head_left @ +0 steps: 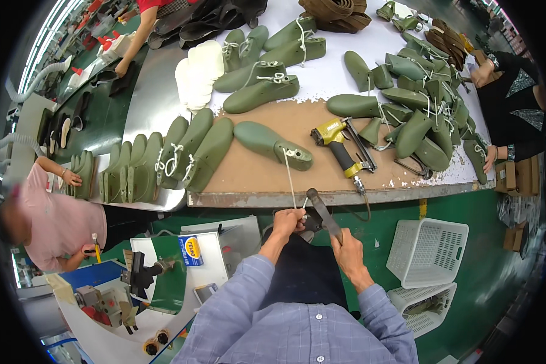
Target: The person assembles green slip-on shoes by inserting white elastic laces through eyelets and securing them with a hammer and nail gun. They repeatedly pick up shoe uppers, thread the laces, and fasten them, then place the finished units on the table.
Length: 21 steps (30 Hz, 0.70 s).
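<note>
A green shoe last [258,134] lies on the near side of the table, its heel end toward the right. From its heel a white cord [289,179] runs down over the table edge to my left hand [288,223], whose fingers are closed on it. My right hand [349,252] grips a dark, flat bar-like tool [323,213], tilted up and left so that its rounded end comes near the cord. Whether the tool touches the cord I cannot tell. Beyond the last's right side lies a yellow-green and black air stapler [340,144] with its hose fitting at the table edge.
Corded lasts stand in a row [142,167] on the left; more lasts are heaped [428,115] on the right. White insoles [195,70] lie behind. White crates [428,252] stand on the floor at right. Co-workers' hands [71,178] show at left, far left and right.
</note>
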{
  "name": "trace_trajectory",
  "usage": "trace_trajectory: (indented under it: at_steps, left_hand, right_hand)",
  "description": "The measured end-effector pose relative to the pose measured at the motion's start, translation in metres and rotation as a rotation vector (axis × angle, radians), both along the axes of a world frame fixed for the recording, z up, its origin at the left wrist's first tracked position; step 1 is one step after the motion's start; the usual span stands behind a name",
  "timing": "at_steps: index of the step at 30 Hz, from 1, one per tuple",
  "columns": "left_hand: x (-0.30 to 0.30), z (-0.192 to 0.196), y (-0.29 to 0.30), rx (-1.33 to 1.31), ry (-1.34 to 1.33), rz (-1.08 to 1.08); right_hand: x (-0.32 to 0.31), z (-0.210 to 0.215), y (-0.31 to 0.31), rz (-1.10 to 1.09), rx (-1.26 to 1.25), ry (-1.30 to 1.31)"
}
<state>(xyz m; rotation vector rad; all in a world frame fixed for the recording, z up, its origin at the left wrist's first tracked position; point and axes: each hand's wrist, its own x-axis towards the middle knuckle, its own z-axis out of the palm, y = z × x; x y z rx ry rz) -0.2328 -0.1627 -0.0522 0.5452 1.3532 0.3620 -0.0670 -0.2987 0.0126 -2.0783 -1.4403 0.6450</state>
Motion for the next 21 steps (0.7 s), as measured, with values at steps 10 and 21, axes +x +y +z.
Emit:
trace_trajectory:
  at_steps: [10, 21]
  left_hand:
    - [-0.002, -0.006, 0.002, -0.007, -0.028, -0.008]
    - [0.0, -0.005, 0.001, 0.067, 0.052, -0.059]
  right_hand:
    - [-0.003, 0.0, -0.002, -0.015, 0.01, 0.021]
    - [-0.001, 0.006, 0.006, -0.054, 0.098, 0.08]
